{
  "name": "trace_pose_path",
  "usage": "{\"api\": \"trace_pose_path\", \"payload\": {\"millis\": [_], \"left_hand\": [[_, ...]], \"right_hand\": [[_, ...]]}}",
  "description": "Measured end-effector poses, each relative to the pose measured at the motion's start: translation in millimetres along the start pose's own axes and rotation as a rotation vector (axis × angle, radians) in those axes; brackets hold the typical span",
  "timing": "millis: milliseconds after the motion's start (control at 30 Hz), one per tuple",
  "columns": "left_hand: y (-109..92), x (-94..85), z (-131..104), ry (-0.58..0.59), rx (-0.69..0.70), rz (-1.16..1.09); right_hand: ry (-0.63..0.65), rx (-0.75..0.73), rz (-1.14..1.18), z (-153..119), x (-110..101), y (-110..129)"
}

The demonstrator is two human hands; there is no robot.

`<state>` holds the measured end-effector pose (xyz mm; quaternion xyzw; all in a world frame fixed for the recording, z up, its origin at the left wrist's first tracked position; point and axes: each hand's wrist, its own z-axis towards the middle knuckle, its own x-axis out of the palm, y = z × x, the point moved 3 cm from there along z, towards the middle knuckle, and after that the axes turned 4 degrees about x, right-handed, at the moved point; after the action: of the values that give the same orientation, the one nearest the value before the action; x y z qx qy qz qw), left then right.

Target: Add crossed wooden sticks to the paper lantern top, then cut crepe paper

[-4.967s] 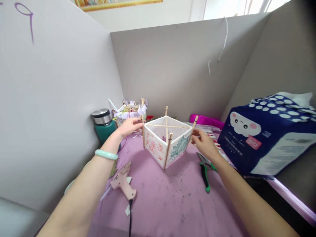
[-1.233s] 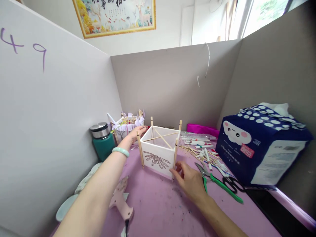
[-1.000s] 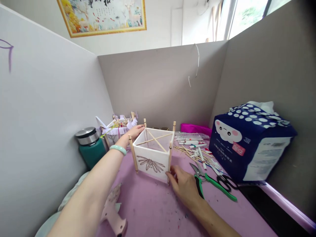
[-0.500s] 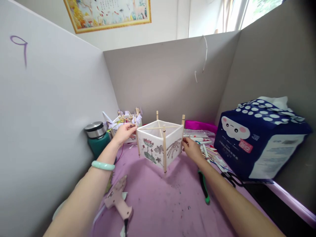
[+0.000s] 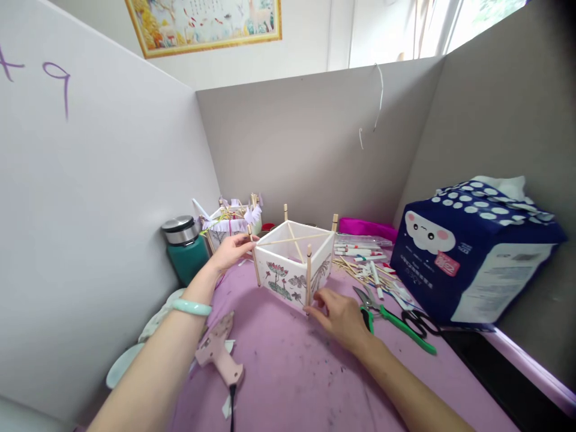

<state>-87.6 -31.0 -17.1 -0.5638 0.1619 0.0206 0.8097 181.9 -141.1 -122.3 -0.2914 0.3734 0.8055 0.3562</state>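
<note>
A square white lantern frame (image 5: 283,275) with wooden corner posts stands upright before me, crossed sticks spanning its top. Lotus drawings in dark ink and pink cover its sides. My left hand (image 5: 233,251), below a pale green bangle, pinches the left corner post. At the front corner, my right hand (image 5: 338,313) closes thumb and fingers on the lower end of the post. A pink glue gun (image 5: 221,354) lies on the purple tablecloth at the lower left. Green-handled pruning shears (image 5: 398,324) lie beside my right wrist.
A second lantern with purple fringe (image 5: 231,219) stands behind my left hand, near a green bottle (image 5: 183,249). Markers (image 5: 360,252) and thin sticks lie at the right, before a blue tissue pack (image 5: 477,264). Black scissors (image 5: 420,324) lie near it. Grey panels enclose the table.
My right hand has moved from the right corner post down to the front one. The lantern has turned slightly and sits lower. The view has shifted a little left.
</note>
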Motion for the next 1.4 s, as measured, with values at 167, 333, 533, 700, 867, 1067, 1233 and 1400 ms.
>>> {"api": "trace_pose_path", "payload": {"millis": [167, 333, 533, 700, 867, 1067, 1233, 1400], "left_hand": [[-2, 4.9, -13, -0.100, 0.021, 0.009], [-11, 17.2, -23, -0.054, 0.114, 0.243], [-20, 20.7, -10, 0.147, 0.248, 0.404], [-15, 19.7, -2, 0.173, 0.218, 0.363], [-17, 16.1, 2, 0.246, 0.233, 0.418], [-32, 13.3, 6, 0.330, 0.258, 0.488], [-36, 14.5, 6, 0.371, 0.196, 0.448], [-38, 15.3, 4, 0.330, 0.202, 0.469]], "right_hand": [[-0.053, 0.053, -0.037, 6, 5, -5], [-0.065, 0.246, -0.046, 12, 5, -36], [0.019, 0.293, -0.078, 12, 8, -43], [0.052, 0.333, -0.082, 14, 7, -43], [0.036, 0.338, -0.049, 12, 8, -46], [0.033, 0.294, -0.042, 10, 7, -44], [0.063, 0.311, -0.088, 9, 9, -46], [0.060, 0.321, -0.094, 8, 9, -45]]}}
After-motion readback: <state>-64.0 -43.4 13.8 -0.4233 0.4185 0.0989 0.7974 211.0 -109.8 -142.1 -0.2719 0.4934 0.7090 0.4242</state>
